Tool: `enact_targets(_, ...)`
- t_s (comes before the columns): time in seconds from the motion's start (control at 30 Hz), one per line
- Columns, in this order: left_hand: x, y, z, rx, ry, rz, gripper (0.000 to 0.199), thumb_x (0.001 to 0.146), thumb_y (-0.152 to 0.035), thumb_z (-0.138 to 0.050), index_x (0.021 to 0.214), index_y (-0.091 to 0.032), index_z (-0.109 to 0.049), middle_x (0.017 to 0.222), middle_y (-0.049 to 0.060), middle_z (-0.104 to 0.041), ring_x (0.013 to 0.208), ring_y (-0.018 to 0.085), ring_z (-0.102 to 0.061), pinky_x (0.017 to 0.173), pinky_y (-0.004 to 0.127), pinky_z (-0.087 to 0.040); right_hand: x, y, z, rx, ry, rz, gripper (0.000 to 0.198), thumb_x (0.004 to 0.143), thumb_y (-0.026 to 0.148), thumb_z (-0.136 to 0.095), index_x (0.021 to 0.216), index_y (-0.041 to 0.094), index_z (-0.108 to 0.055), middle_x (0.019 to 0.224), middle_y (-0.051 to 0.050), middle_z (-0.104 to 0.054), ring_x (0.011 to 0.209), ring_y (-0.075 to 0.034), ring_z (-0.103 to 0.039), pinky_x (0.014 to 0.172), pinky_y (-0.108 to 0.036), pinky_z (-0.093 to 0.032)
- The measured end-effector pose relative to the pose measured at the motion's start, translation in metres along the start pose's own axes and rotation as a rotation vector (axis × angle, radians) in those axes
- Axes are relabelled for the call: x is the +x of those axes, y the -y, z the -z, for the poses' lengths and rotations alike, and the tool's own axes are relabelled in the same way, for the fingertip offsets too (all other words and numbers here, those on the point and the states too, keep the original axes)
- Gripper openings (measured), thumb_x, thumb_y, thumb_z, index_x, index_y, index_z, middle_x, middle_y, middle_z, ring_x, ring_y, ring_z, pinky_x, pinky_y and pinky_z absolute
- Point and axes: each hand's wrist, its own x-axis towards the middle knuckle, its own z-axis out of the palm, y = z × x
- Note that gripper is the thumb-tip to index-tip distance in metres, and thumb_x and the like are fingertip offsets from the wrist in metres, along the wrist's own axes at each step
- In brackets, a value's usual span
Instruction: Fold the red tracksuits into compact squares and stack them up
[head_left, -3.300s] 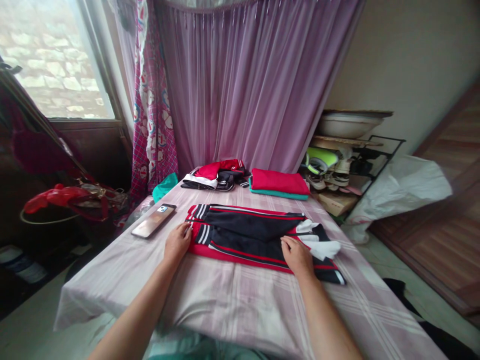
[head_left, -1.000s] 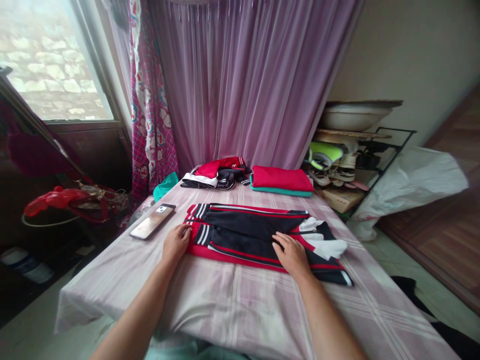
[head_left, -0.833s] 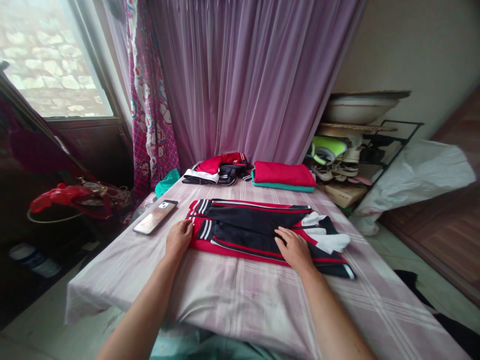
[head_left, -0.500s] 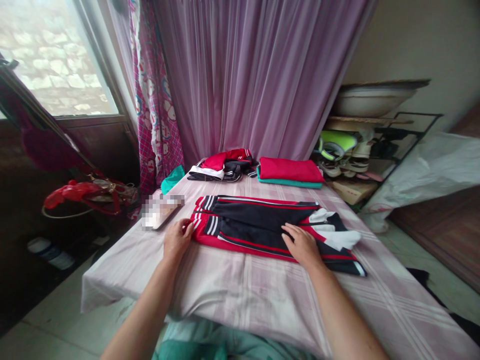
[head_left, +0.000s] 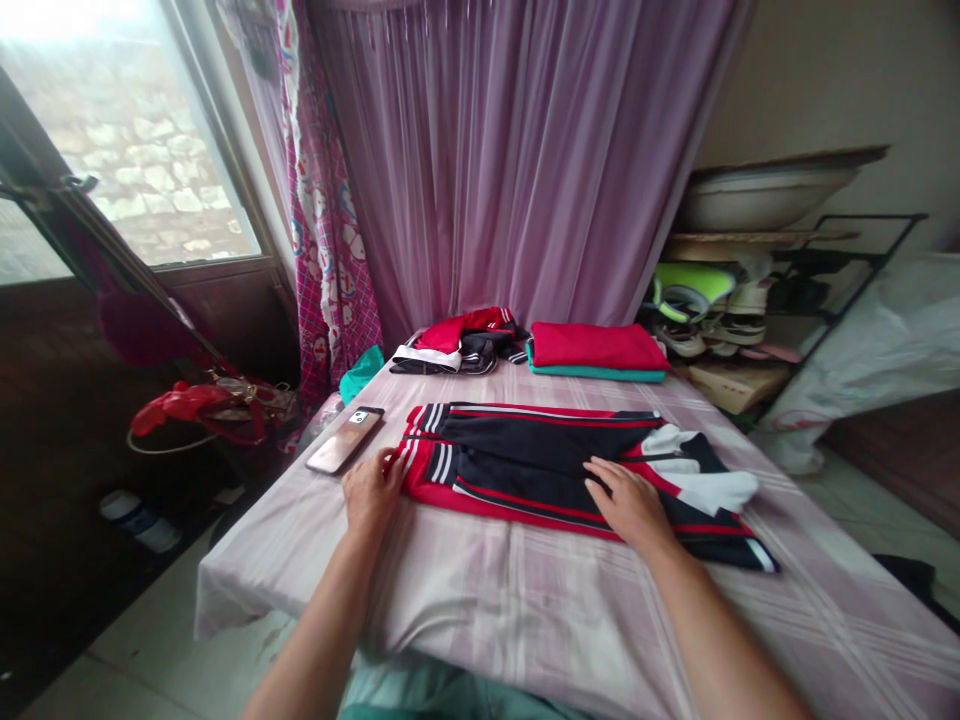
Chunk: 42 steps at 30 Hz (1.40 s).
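Garment (head_left: 525, 458) lies on a plaid tablecloth (head_left: 517, 590) before a purple curtain (head_left: 517, 160).

Table (head_left: 495, 600), draped in pale plaid cloth (head_left: 442, 545).
Mid-table: striped dark-and-red garment (head_left: 525, 450), laid flat. Phone (head_left: 345, 442) near the left edge. Far side: rumpled clothes heap (head_left: 442, 338), its lowest layer apparently dark, hard to make out; right of it, red-over-teal folded stack (head_left: 596, 348).

Flat navy-red fabric garment (head_left: 525, 455) under right hand (head_left: 630, 500), left hand (head_left: 369, 495) at its left end; glossy rectangular phone (head_left: 345, 441) beyond left; folded red-teal cloth stack (head_left: 596, 347) beyond right.
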Motion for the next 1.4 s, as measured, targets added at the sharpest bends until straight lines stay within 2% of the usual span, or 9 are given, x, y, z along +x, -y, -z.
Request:
enact_targets(0.1,-0.001,0.007,0.004,0.017,-0.016,-0.025,0.030,0.095,-0.043,-0.048,0.100,-0.025,-0.072,0.085,0.005,-0.076,0.088,0.024,-0.068,0.080,0.034,-0.044,0.000,0.001,0.001,0.003,0.009,-0.011,0.034,0.090,0.028,-0.049,0.113,0.025,-0.074,0.127,-0.008,-0.070,0.117,-0.025,-0.064,0.101,-0.045,-0.049)
enact_targets(0.27,0.002,0.024,0.006,0.028,0.094,-0.094,0.032,0.094,-0.045,-0.049,0.099,-0.024,-0.073,0.086,0.005,-0.076,0.084,0.023,-0.068,0.075,0.032,-0.045,0.000,0.004,0.002,-0.002,0.017,-0.026,0.034,0.091,0.028,-0.049,0.115,0.026,-0.073,0.128,-0.007,-0.070,0.118,-0.024,-0.063,0.103,-0.044,-0.048)
enact_targets(0.43,0.013,0.028,0.004,0.038,0.143,-0.121,0.032,0.091,-0.044,-0.054,0.109,-0.025,-0.073,0.107,0.008,-0.075,0.099,0.026,-0.068,0.085,0.035,-0.049,0.001,0.006,0.004,-0.004,0.026,-0.031,0.034,0.091,0.028,-0.050,0.115,0.024,-0.073,0.128,-0.008,-0.069,0.119,-0.025,-0.063,0.104,-0.044,-0.047)
enact_targets(0.57,0.017,-0.003,0.002,-0.015,0.049,-0.252,0.035,0.093,-0.040,-0.051,0.119,-0.025,-0.069,0.128,0.009,-0.068,0.116,0.027,-0.063,0.100,0.039,-0.047,0.000,0.006,0.005,0.002,0.028,-0.032,0.034,0.091,0.027,-0.050,0.115,0.024,-0.073,0.129,-0.008,-0.069,0.120,-0.024,-0.062,0.104,-0.044,-0.047)
enact_targets(0.67,0.020,-0.049,-0.006,-0.086,0.118,-0.432,0.039,0.096,-0.039,-0.047,0.128,-0.024,-0.065,0.137,0.008,-0.064,0.131,0.026,-0.054,0.112,0.043,-0.038,0.000,0.007,0.006,-0.007,0.028,-0.033,0.034,0.091,0.027,-0.049,0.115,0.024,-0.072,0.129,-0.008,-0.069,0.120,-0.024,-0.062,0.105,-0.045,-0.047)
enact_targets(0.8,0.036,-0.100,-0.026,-0.046,0.213,-0.477,0.046,0.097,-0.042,-0.048,0.138,-0.024,-0.057,0.150,0.009,-0.053,0.143,0.031,-0.040,0.119,0.053,-0.028,0.000,0.008,0.007,-0.011,0.018,-0.035,0.033,0.091,0.028,-0.048,0.112,0.023,-0.074,0.127,-0.009,-0.070,0.119,-0.025,-0.063,0.104,-0.044,-0.047)
enact_targets(1.03,0.063,-0.094,-0.058,0.062,0.378,-0.420,0.049,0.094,-0.050,-0.052,0.137,-0.027,-0.059,0.153,0.010,-0.048,0.145,0.034,-0.037,0.118,0.055,-0.026,0.002,0.018,0.019,-0.053,0.046,-0.071,0.030,0.090,0.027,-0.049,0.104,0.022,-0.075,0.123,-0.010,-0.072,0.115,-0.026,-0.065,0.101,-0.044,-0.048)
enact_targets(1.23,0.086,-0.102,-0.055,0.116,0.368,-0.506,0.039,0.099,-0.044,-0.042,0.115,-0.024,-0.072,0.132,0.010,-0.066,0.125,0.032,-0.057,0.110,0.052,-0.037,0.056,0.042,0.036,-0.074,0.046,-0.017,0.034,0.093,0.030,-0.048,0.116,0.022,-0.072,0.126,-0.009,-0.070,0.118,-0.026,-0.062,0.104,-0.044,-0.043)
enact_targets(1.4,0.108,-0.117,-0.066,0.154,0.340,-0.463,0.046,0.099,-0.043,-0.040,0.136,-0.023,-0.058,0.146,0.011,-0.056,0.140,0.031,-0.044,0.116,0.050,-0.030,0.126,0.083,0.009,0.016,0.132,0.049,0.046,0.099,0.032,-0.038,0.138,0.017,-0.058,0.143,-0.012,-0.058,0.131,-0.023,-0.053,0.111,-0.041,-0.038)
